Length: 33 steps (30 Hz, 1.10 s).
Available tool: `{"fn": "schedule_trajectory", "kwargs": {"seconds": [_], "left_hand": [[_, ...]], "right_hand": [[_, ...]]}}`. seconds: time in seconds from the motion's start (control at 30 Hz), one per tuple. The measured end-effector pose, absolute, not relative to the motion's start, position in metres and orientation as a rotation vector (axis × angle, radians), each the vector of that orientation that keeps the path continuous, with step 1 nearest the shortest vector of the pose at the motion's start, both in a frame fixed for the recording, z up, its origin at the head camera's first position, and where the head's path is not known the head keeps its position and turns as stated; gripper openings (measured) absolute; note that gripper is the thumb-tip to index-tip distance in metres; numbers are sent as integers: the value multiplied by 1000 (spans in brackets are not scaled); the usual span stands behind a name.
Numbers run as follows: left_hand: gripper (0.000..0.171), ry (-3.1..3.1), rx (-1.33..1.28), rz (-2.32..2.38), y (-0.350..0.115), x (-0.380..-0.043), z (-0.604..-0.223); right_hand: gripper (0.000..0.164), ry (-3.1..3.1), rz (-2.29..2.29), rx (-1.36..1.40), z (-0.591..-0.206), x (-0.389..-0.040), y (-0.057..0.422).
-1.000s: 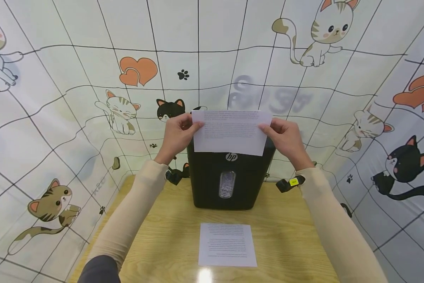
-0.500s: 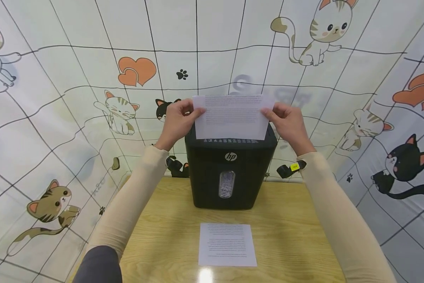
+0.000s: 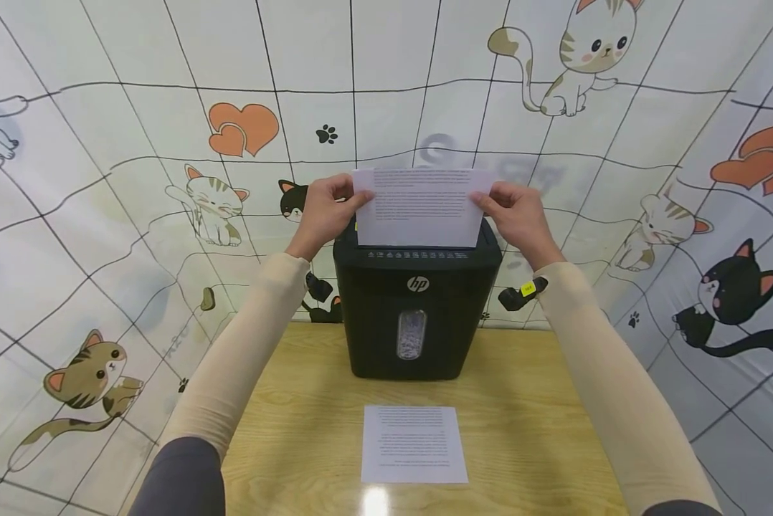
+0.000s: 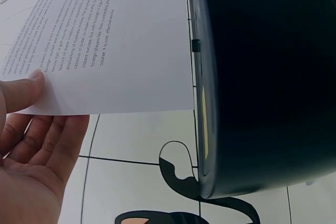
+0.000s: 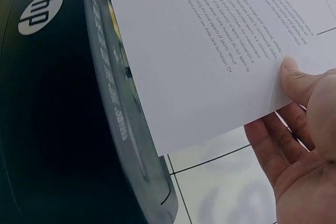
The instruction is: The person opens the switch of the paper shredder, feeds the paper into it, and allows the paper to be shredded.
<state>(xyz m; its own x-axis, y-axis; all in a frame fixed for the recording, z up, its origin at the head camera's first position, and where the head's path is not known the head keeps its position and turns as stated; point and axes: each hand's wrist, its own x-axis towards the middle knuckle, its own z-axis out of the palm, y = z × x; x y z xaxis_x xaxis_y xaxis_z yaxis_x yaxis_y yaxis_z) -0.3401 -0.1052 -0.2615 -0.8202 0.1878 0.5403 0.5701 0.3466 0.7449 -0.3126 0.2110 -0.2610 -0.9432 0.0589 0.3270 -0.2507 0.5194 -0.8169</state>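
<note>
A printed sheet of paper (image 3: pixel 421 208) is held upright between both hands over a black HP paper shredder (image 3: pixel 416 322). My left hand (image 3: pixel 325 213) pinches its left edge, thumb on the near face and fingers behind. On the opposite edge, my right hand (image 3: pixel 518 218) pinches it the same way. The sheet's lower edge lies right at the shredder's top. In the left wrist view that edge of the paper (image 4: pixel 152 77) comes close to the shredder's top face. The right wrist view shows the paper's lower corner (image 5: pixel 168 142) by the shredder top (image 5: pixel 142 156).
A second printed sheet (image 3: pixel 414 444) lies flat on the wooden table (image 3: pixel 522 416) in front of the shredder. Paper shreds show through the shredder's clear window (image 3: pixel 411 335). A white curtain (image 3: pixel 399 57) with cat drawings surrounds the table at the back and sides.
Both hands have lifted the paper and moved it back, from in front of the shredder's upper face to over its top. The sheet on the table has stayed in place.
</note>
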Motion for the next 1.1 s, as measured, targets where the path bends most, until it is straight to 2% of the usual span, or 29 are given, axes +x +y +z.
{"fn": "schedule_trajectory", "kwargs": {"seconds": [1.1], "left_hand": [[21,-2447,-577,-1408,-110,-356,-281]], "right_hand": [[44,-2516,1353,227,-289,-331,215]]}}
